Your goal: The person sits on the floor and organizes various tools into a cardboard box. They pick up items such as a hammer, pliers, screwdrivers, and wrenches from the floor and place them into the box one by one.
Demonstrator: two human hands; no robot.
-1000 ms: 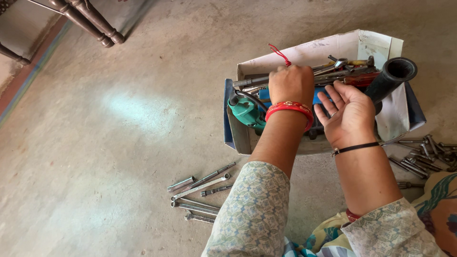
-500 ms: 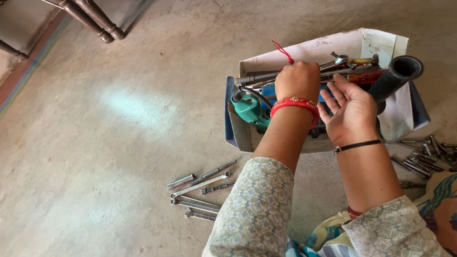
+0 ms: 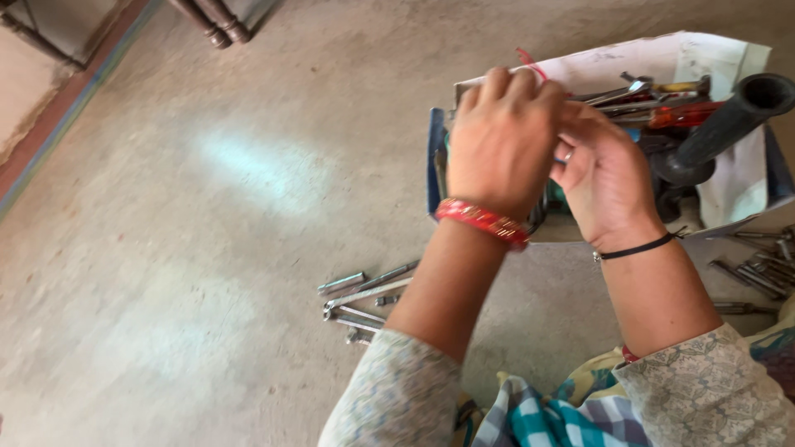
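Note:
My left hand [image 3: 501, 141], with a red bangle at the wrist, is lifted over the left half of an open cardboard box [image 3: 580, 62] full of tools, its fingers curled downward. Anything under its palm is hidden. My right hand [image 3: 604, 178], with a black wrist band, is bent toward the left one, and their fingertips meet above the box. A red thread [image 3: 528, 62] pokes up behind my left fingers. Inside the box lie metal spanners [image 3: 629, 89], a red-handled screwdriver [image 3: 687, 114] and a thick black tube [image 3: 729, 120] leaning out to the right.
Several loose spanners and sockets [image 3: 364, 298] lie on the concrete floor to the left of my arm. More metal tools [image 3: 762, 269] are piled at the right edge. Turned wooden furniture legs [image 3: 215, 21] stand at the top left. A chequered cloth [image 3: 546, 414] covers my lap.
My left hand has risen out of the box and my right hand has closed in to touch it. The camera has shifted, so the box sits further right in view.

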